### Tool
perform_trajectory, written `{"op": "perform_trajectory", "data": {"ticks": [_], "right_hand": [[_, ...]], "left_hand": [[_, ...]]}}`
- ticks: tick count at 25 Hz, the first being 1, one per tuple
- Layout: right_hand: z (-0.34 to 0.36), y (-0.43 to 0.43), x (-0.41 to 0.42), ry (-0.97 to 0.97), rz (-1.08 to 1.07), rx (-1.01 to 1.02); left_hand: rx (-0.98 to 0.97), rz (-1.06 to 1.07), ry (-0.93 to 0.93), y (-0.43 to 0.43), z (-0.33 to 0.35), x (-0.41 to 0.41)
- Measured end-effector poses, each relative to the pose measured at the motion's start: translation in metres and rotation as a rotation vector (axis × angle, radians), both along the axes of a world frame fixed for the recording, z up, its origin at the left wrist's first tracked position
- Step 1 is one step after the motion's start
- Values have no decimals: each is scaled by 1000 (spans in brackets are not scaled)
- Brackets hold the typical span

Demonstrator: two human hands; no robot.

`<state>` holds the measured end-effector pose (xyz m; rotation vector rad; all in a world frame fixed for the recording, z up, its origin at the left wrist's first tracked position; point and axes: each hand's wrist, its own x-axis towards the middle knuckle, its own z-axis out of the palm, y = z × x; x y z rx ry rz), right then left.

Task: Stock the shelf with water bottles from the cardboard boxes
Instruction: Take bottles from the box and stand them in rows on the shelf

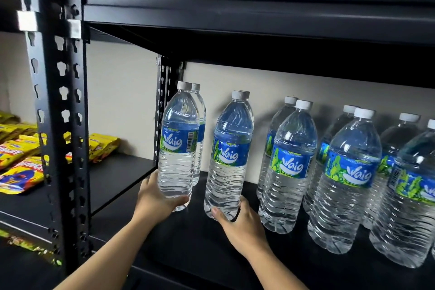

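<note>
My left hand point(156, 200) grips the base of a clear water bottle point(179, 141) with a blue label, upright at the left end of the black shelf point(188, 242). Gripping the bottom of a second bottle point(229, 155) just to the right is my right hand point(240, 223). Each held bottle has another bottle right behind it. Further right, several more bottles point(289, 165) stand in rows two deep. No cardboard box is in view.
A black upright post point(61, 101) divides this bay from the left bay, where yellow snack packets point(21, 160) lie on a shelf. The upper shelf beam point(259, 2) hangs above the bottle caps, with red packets on top. A beige wall is behind.
</note>
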<state>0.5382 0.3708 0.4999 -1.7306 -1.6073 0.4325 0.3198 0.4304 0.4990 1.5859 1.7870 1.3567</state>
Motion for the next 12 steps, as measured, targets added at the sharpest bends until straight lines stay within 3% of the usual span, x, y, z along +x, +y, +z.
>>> {"op": "perform_trajectory", "data": {"ticks": [6,12], "right_hand": [[1,0,1,-2,-6,-10],[-3,6,1,-16,7,-36]], "left_hand": [[-78,54,46,22,-9,7],[-4,63,73,19,-18,8]]}}
